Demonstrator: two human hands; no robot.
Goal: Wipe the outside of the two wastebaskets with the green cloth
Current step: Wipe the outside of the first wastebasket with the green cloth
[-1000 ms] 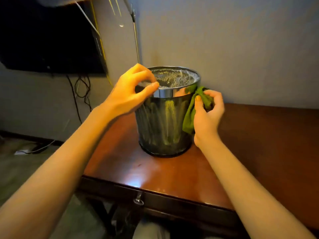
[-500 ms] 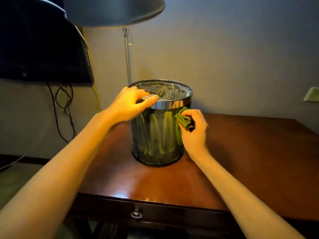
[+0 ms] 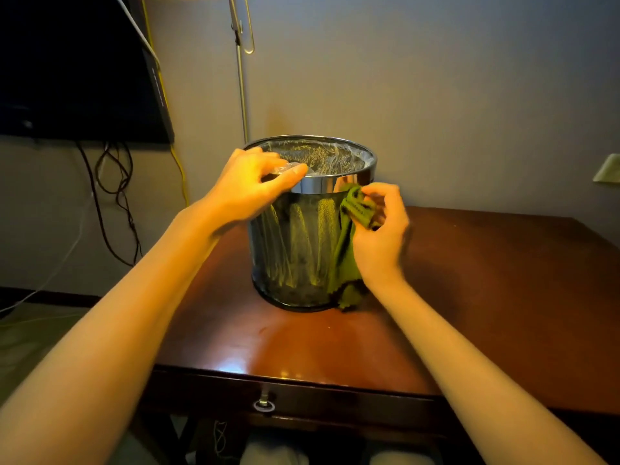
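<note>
Fingers (image 3: 265,161) of my left hand (image 3: 250,186) are curling over the rim of the wastebasket (image 3: 295,250) at its nine o'clock side, gripping rim and clear liner (image 3: 322,157) together. My right hand (image 3: 380,239) is pinching the green cloth (image 3: 347,253) against the wastebasket's wall at three o'clock, fingers bent around a bunched fold. The rest of the cloth is hanging down the wall, its hem touching the table (image 3: 486,280) at the base. The wastebasket is standing upright on the tabletop. A lamp pole (image 3: 242,95) is rising at twelve o'clock behind it, cables (image 3: 114,196) are dangling at ten, and a drawer pull (image 3: 264,405) is sitting at six.
</note>
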